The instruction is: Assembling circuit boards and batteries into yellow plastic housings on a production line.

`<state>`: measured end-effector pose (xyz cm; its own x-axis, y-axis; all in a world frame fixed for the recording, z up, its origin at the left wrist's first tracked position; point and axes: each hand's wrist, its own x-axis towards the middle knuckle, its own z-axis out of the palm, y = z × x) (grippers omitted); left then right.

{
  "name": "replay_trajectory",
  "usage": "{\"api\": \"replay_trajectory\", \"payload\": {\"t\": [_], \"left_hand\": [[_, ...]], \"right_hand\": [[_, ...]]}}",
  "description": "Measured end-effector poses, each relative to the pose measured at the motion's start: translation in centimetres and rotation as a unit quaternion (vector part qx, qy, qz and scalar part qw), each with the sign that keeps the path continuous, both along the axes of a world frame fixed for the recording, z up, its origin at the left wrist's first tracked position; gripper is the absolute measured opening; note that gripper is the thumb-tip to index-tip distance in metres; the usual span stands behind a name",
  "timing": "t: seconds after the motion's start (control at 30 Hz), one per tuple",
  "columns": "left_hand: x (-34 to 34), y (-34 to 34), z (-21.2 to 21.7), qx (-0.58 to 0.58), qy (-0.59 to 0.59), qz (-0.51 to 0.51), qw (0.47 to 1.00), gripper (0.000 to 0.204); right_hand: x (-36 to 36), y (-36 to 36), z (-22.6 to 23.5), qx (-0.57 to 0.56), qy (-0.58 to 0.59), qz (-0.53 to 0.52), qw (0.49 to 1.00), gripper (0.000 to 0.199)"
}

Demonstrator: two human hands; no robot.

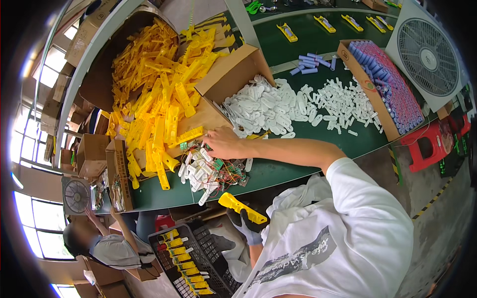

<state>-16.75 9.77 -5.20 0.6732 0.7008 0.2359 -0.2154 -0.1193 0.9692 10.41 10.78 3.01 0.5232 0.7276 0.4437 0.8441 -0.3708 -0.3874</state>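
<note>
My left hand [244, 226], in a grey-and-white glove, is closed around a long yellow plastic housing [242, 207] held below the table edge. My bare right hand [221, 142] reaches across the table to a heap of small white plastic modules [200, 171] with thin wires and green circuit boards [233, 174]. Its fingers are bent and drawn together at the upper edge of that heap; whatever sits between the fingertips is hidden. Just beyond them lies the end of another yellow housing [190, 135], part of a big pile of yellow housings [164, 104].
White oval covers [263, 102] spill from a tipped cardboard box [233, 74]. Small white parts [343, 102] and purple cylindrical cells [310, 62] lie farther right, beside a full box of cells [387, 84] and a fan [428, 57]. A black crate [194, 253] holds filled yellow housings. Another person [107, 243] works at left.
</note>
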Motion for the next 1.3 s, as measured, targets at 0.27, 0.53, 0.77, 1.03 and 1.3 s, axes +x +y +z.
{"api": "replay_trajectory", "payload": {"t": [0.27, 0.53, 0.77, 1.03, 1.3], "left_hand": [[5.8, 0.9, 3.3, -0.137, -0.029, -0.044, 0.989, 0.049], [9.2, -1.6, 6.2, -0.360, -0.103, -0.142, 0.916, 0.038], [12.6, -6.3, 6.8, -0.565, -0.141, -0.383, 0.717, 0.057], [16.8, -9.7, 8.3, -0.670, -0.261, -0.393, 0.573, 0.051], [16.6, -7.6, 8.2, -0.587, -0.206, -0.442, 0.646, 0.033]], "right_hand": [[2.9, -2.9, 4.3, 0.134, 0.175, 0.028, 0.975, 0.021], [3.0, -12.1, 12.9, 0.213, 0.166, -0.071, 0.960, 0.016], [2.0, -18.6, 14.4, 0.284, 0.260, 0.000, 0.923, 0.022], [-1.5, -25.2, 13.1, 0.378, 0.309, 0.021, 0.872, 0.021], [-3.1, -30.1, 8.2, 0.415, 0.362, -0.071, 0.832, 0.020]]}}
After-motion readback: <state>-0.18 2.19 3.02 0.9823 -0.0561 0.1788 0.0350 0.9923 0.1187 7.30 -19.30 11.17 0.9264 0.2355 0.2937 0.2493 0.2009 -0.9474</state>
